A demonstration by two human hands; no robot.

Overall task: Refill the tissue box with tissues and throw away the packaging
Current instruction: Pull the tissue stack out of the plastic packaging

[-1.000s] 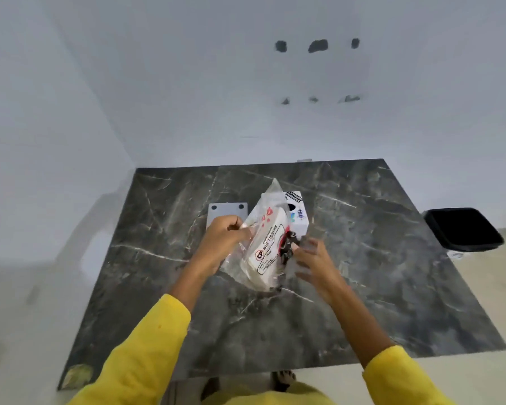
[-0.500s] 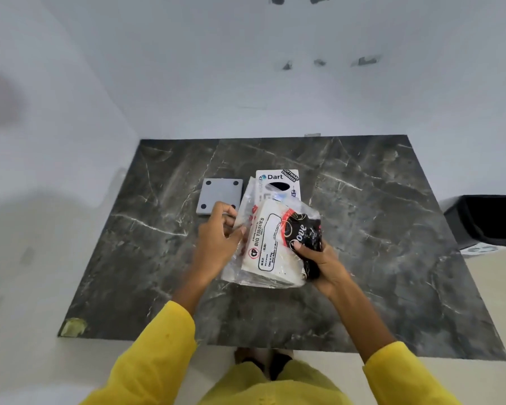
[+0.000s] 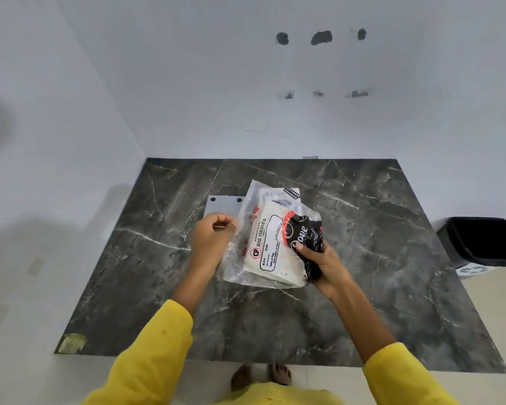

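Observation:
A clear plastic tissue pack, printed "BIG TISSUES" with a black and red end, is held above the middle of the dark marble table. My right hand grips its black end from the right. My left hand pinches the loose clear plastic at the pack's left edge. Behind the pack, the white tissue box is mostly hidden; only its far corner with a black label shows.
A flat grey square plate lies on the table just behind my left hand. A black bin stands on the floor off the table's right edge. White walls close the left and far sides. My bare feet show below the near edge.
The pack has been turned flatter and raised in front of the tissue box, hiding most of it. My right hand went from open beside the pack to gripping its black end.

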